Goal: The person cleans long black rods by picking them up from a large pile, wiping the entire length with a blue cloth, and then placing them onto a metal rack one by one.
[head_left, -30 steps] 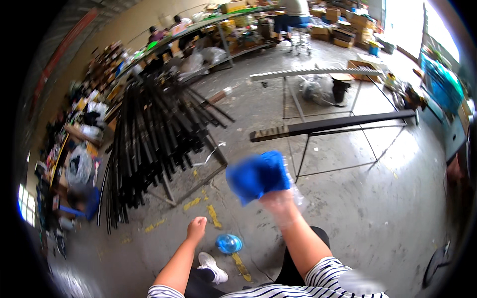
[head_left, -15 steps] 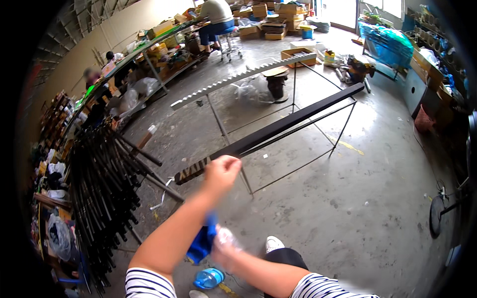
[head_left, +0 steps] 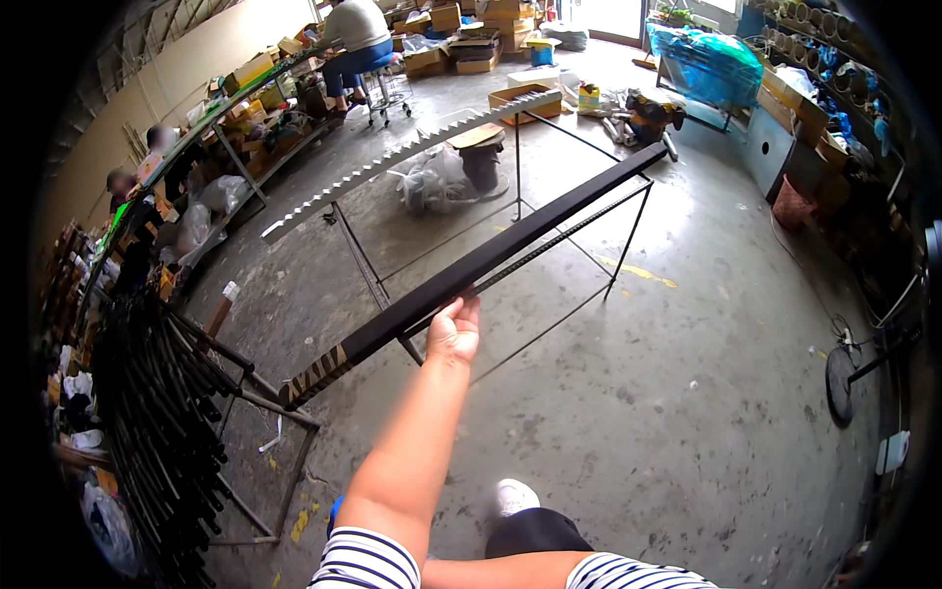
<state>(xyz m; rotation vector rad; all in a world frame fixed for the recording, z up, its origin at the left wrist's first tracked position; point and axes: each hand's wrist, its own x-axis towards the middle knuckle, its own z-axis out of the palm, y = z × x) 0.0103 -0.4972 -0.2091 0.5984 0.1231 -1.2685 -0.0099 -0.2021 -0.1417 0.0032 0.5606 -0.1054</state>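
My left hand (head_left: 454,332) reaches forward, its palm partly turned up. Its fingertips meet the lower edge of a long black padded bar (head_left: 491,250), and I see nothing held in them. Tan tape wraps the bar's near left end in slanting bands. The bar lies across a thin metal frame stand (head_left: 579,294). My right forearm (head_left: 505,572) passes beneath my left arm, which hides the right hand. A small bit of blue (head_left: 335,512) shows beside my left elbow.
A grey toothed rail (head_left: 402,152) tops the stand's far side. Many black tubes (head_left: 147,412) lean on a rack at left. A bucket (head_left: 481,162) and clear plastic bags stand beyond. A person (head_left: 355,39) sits on a wheeled stool at a cluttered bench.
My left hand has moved forward and right along the bar to its underside. My right hand, earlier seen in a clear glove beside a blue cloth, has gone behind my left arm.
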